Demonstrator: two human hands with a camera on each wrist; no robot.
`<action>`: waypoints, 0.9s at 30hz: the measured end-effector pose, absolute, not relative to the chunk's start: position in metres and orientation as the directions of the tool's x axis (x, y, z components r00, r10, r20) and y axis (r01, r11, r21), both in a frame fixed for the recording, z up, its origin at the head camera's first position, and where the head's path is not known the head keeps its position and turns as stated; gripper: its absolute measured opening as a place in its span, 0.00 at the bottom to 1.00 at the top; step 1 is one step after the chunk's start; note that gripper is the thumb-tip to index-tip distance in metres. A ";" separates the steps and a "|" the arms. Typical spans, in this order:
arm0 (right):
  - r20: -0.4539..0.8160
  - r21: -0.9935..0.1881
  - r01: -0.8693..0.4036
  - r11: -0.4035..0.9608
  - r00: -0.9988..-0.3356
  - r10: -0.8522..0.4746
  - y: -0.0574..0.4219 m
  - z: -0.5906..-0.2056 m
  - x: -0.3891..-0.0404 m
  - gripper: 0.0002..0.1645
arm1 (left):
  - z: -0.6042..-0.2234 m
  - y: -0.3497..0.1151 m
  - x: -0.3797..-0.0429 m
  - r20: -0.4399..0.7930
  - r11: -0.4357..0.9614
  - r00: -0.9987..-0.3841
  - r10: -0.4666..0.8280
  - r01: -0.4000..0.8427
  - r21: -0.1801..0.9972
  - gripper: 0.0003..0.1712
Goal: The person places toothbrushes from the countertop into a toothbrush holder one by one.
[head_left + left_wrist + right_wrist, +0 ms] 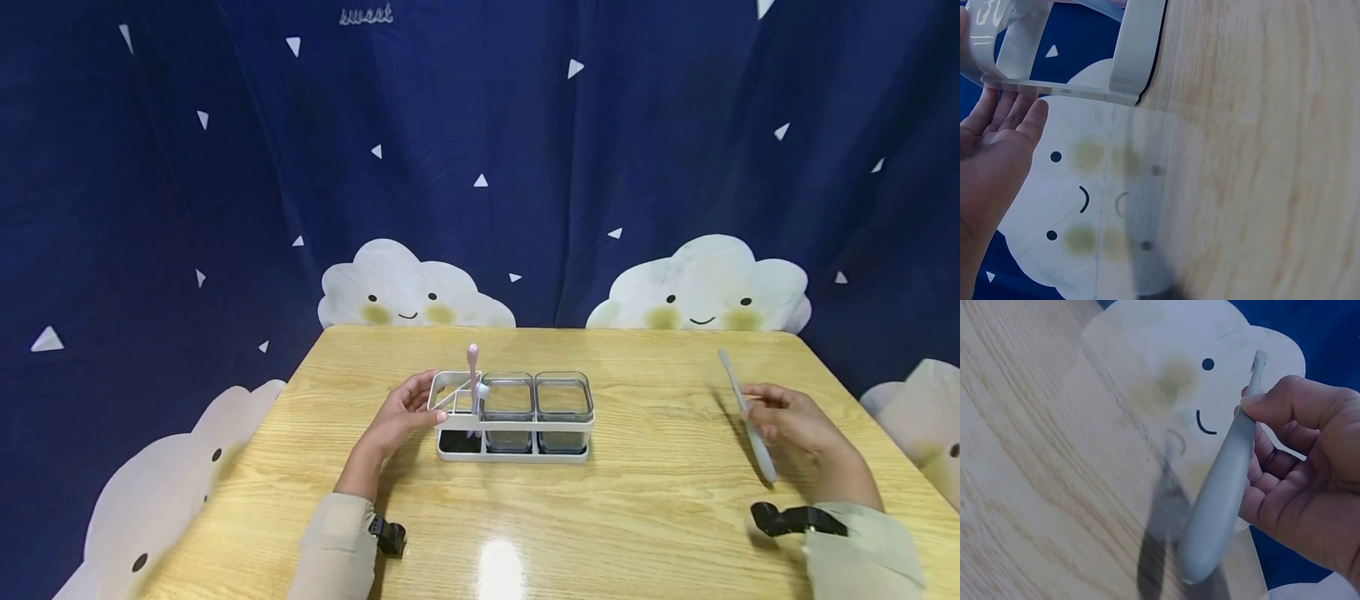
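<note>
A white toothbrush holder point(515, 457) stands on the table, and my left hand point(405, 412) grips its left end, thumb in front and fingers at the side and back. In the left wrist view, the fingers of that hand point(1007, 144) lie against the holder's rim point(1054, 89). A pink toothbrush point(473, 367) stands upright in a small slot, with a white brush head point(482, 389) close beside it. Two clear cups point(508, 400) fill the other bays. Off to the right, my right hand point(798, 421) pinches a grey toothbrush point(1219, 494) by its handle, above the table.
The wooden table point(637, 517) extends around the holder, with a wide stretch of its top between the holder and my right hand. Behind its far edge hangs a dark blue curtain point(480, 125) with white clouds and triangles. A black strap point(798, 521) circles the right wrist.
</note>
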State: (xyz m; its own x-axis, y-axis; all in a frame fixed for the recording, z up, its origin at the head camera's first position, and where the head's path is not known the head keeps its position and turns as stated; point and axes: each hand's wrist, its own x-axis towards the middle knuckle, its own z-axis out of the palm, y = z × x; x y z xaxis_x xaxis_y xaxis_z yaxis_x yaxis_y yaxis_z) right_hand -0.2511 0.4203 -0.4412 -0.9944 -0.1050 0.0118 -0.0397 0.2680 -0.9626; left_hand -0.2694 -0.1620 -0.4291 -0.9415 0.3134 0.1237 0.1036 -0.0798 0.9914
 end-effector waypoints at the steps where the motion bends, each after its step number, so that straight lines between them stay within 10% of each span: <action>1: 0.014 -0.961 -0.043 0.273 -0.994 -0.109 0.419 -0.441 -0.251 0.22 | -0.431 -0.163 -0.270 0.121 -0.076 -0.943 0.311 0.102 0.992 0.41; 27: 0.179 -0.980 -0.186 0.065 -0.979 -0.100 0.392 -0.420 -0.249 0.07 | -0.435 -0.164 -0.274 0.152 -0.065 -0.936 0.318 0.138 0.988 0.41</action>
